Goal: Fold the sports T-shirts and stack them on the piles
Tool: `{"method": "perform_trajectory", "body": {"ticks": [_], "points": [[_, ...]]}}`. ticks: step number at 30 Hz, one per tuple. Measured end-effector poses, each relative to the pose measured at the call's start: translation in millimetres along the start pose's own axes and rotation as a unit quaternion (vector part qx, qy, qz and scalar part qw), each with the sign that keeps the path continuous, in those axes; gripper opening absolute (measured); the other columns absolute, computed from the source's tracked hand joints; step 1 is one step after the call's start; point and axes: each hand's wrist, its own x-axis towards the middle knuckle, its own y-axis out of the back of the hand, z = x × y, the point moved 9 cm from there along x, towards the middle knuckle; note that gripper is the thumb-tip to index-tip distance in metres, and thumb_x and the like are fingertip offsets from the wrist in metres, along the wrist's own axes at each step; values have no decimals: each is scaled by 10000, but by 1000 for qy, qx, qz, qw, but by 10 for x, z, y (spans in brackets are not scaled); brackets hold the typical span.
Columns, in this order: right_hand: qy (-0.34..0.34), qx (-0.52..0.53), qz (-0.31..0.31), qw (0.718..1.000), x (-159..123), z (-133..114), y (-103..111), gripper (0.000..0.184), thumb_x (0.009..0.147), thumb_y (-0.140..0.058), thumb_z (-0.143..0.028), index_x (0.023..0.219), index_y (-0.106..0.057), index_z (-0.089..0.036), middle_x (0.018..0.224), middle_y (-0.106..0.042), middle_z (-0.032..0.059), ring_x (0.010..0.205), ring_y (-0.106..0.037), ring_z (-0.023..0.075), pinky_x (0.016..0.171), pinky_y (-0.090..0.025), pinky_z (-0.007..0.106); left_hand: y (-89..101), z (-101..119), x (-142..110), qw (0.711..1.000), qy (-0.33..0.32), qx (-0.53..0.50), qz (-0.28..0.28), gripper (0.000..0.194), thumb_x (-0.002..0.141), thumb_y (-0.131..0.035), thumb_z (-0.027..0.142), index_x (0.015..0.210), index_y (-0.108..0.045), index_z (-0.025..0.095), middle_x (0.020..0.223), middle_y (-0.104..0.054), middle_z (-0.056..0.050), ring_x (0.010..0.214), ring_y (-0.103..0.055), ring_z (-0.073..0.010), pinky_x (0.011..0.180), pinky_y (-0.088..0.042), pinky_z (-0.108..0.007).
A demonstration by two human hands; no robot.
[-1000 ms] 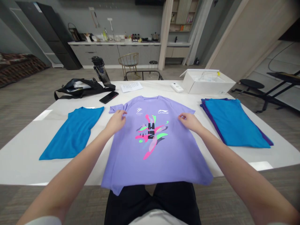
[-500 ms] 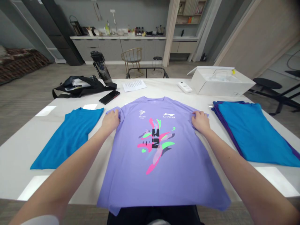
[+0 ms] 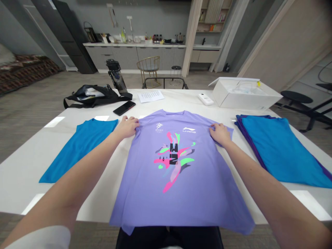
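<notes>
From the head view, our lavender T-shirt (image 3: 171, 186) lies mid-table, collar toward frame top, hem at us, long axis pointing straight away. Left hand (image 3: 126, 127) and right hand (image 3: 220, 134) pinch it narrowly by the sleeves. On the white table (image 3: 23, 183): blue shirt (image 3: 80, 152) at left, blue stack (image 3: 277, 148) at right. Kitchen counter (image 3: 135, 45) at upper back.

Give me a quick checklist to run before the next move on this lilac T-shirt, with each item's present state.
1. Lilac T-shirt lies flat, front up, collar away from the person: ok.
2. Left hand and right hand both on the shirt near its shoulders: ok.
3. Hands actually gripping the fabric: cannot tell.
4. Left sleeve lying flat: cannot tell, the left hand covers it.
5. Hem within the white table: not ok, it hangs over the near edge.
6. Folded blue shirt apart from the lilac one: ok.
</notes>
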Motion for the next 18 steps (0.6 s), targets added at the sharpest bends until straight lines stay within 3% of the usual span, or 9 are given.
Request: {"method": "perform_trajectory", "body": {"ticks": [3,7,9,11,15,18], "points": [[2,-5,9,1000,-42,-18,-17,493,999,-391,-465,1348,-625,-206,1345,-576,193,1258,-503,395,992,-443,591,11,-97,-227,999,31,25,-17,194,783,-524,129,835,-697,201,1001,-701,-139,1111,-595,-330,1057,-294,-557],[21,-18,2,1000,-81,-5,-29,513,1019,-356,-482,1375,-618,-221,1349,-576,184,1254,-505,390,1007,-425,602,-140,-349,-700,975,139,43,-167,128,720,-583,96,751,-670,184,839,-709,-133,880,-679,-326,908,-425,-490],[17,-19,-3,1000,-65,-9,-24,508,1016,-367,-489,1365,-629,-228,1339,-581,180,1255,-506,394,1010,-417,610,-143,-380,-775,963,182,19,-199,122,756,-579,133,790,-683,186,886,-720,-141,859,-692,-331,822,-473,-444],[17,-15,7,1000,-27,-69,8,492,1005,-397,-478,1348,-639,-221,1322,-588,183,1252,-509,394,1008,-417,606,-39,-253,-606,973,174,-33,-148,196,833,-527,188,917,-703,205,984,-724,-130,903,-699,-312,795,-501,-400],[54,13,37,998,99,-419,71,434,973,-451,-404,1287,-665,-196,1294,-606,172,1229,-531,362,1002,-442,544,195,160,32,985,116,-130,13,364,914,-426,200,1195,-657,212,1224,-673,-104,1049,-681,-245,911,-510,-339],[91,29,40,995,252,-790,66,408,962,-457,-363,1265,-674,-198,1272,-626,147,1204,-552,331,989,-461,500,137,421,525,982,104,-152,41,419,938,-382,185,1280,-624,162,1276,-644,-129,1137,-654,-252,976,-495,-336]]}}
